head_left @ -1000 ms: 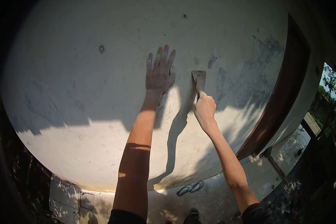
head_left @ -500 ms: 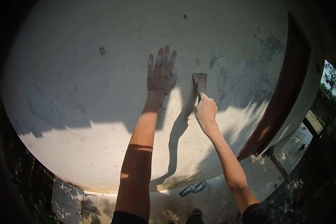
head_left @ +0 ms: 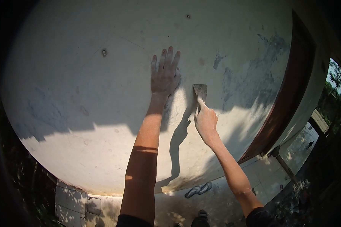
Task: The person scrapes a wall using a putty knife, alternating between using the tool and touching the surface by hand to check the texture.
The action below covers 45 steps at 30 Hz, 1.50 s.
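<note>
My left hand lies flat against the pale wall, fingers spread and pointing up, with whitish dust on the skin. To its right, my right hand is wrapped round the handle of a putty knife. The knife's wide, stained blade points upward close to the wall; whether its edge touches the surface I cannot tell. Grey patches mark the wall right of the blade, and the arm's shadow falls below it.
A dark reddish-brown frame borders the wall at the right. Grey sandals lie on the floor at the wall's foot. A wooden piece leans at the lower right, with plants beyond.
My right hand has moved down and slightly left with the putty knife. My left hand stays flat on the wall in about the same place.
</note>
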Motion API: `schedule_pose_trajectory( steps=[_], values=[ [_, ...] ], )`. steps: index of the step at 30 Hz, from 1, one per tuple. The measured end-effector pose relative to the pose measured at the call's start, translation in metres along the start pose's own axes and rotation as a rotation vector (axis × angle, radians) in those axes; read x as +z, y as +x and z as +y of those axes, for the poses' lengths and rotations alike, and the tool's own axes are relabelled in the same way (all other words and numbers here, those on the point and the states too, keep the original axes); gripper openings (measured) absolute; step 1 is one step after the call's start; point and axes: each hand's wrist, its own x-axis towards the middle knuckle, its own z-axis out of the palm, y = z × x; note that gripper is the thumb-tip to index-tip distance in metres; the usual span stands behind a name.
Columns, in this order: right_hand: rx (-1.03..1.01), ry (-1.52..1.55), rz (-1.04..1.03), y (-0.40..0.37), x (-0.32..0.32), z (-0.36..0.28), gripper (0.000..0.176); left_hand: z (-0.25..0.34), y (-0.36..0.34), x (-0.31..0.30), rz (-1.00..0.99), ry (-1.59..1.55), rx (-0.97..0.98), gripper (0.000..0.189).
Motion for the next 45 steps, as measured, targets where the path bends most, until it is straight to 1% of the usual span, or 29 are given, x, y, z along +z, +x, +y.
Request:
schedule_pose_trajectory(
  steps=[4, 6, 7, 9, 12, 15, 17, 19, 21, 23, 24, 28, 29, 31, 33, 35, 39, 41, 43, 45],
  values=[
    [-0.019, -0.047, 0.008, 0.014, -0.004, -0.002, 0.047, 0.000, 0.001, 0.001, 0.004, -0.005, -0.004, 0.060],
    [-0.079, -0.005, 0.109, 0.023, -0.005, -0.003, 0.048, 0.000, 0.000, -0.001, -0.002, 0.000, 0.002, 0.059],
    [-0.078, -0.005, 0.111, 0.018, -0.004, -0.003, 0.048, 0.000, 0.001, -0.001, -0.002, 0.000, 0.003, 0.059],
    [-0.003, -0.014, 0.017, 0.004, 0.001, -0.004, 0.044, 0.000, 0.000, -0.001, -0.007, 0.003, 0.000, 0.059],
    [-0.043, 0.000, 0.054, 0.007, 0.003, 0.002, 0.042, 0.000, 0.001, 0.002, 0.011, -0.003, -0.002, 0.059],
    [-0.039, -0.045, 0.091, 0.032, -0.015, -0.011, 0.044, -0.001, 0.000, 0.000, -0.007, 0.005, 0.000, 0.060],
    [-0.031, -0.030, 0.102, 0.023, -0.013, -0.010, 0.045, -0.001, 0.000, 0.000, -0.018, -0.002, -0.002, 0.060],
    [0.012, -0.013, -0.032, 0.002, -0.005, -0.005, 0.045, -0.001, 0.001, 0.000, -0.020, -0.001, 0.000, 0.060],
    [-0.006, -0.020, -0.029, -0.003, 0.006, 0.004, 0.047, 0.000, 0.000, 0.000, -0.025, -0.007, -0.005, 0.060],
    [-0.031, -0.021, 0.011, 0.005, 0.003, 0.004, 0.049, -0.001, 0.001, -0.001, -0.017, 0.000, 0.001, 0.061],
    [-0.048, 0.008, 0.065, 0.013, 0.000, 0.002, 0.048, 0.000, 0.001, -0.001, -0.012, 0.003, -0.002, 0.061],
    [-0.011, 0.011, 0.074, 0.018, -0.011, -0.011, 0.048, -0.002, 0.000, 0.000, -0.012, -0.005, 0.000, 0.061],
    [-0.010, 0.010, 0.072, 0.013, -0.008, -0.011, 0.048, -0.001, 0.000, 0.000, -0.003, -0.004, 0.002, 0.061],
    [0.056, 0.010, -0.048, 0.003, 0.003, -0.010, 0.047, 0.000, 0.001, 0.001, 0.010, -0.002, 0.005, 0.061],
    [0.020, 0.008, -0.012, 0.005, 0.006, -0.004, 0.047, 0.000, 0.001, 0.000, 0.002, -0.012, -0.001, 0.061],
    [-0.046, 0.028, 0.072, 0.016, -0.004, -0.005, 0.046, -0.001, 0.001, 0.000, 0.013, -0.001, 0.004, 0.060],
    [-0.010, 0.025, 0.122, 0.026, -0.012, -0.017, 0.044, 0.000, 0.001, 0.000, -0.006, 0.016, -0.002, 0.060],
    [-0.014, 0.036, 0.098, 0.012, -0.002, -0.013, 0.046, 0.000, 0.000, 0.000, 0.002, 0.003, -0.004, 0.060],
    [0.033, -0.002, -0.009, 0.002, 0.004, -0.008, 0.046, -0.001, 0.001, 0.000, 0.013, -0.011, 0.001, 0.060],
    [-0.002, -0.005, 0.019, 0.013, 0.001, -0.004, 0.046, 0.000, 0.001, 0.000, -0.004, -0.010, -0.006, 0.059]
  ],
)
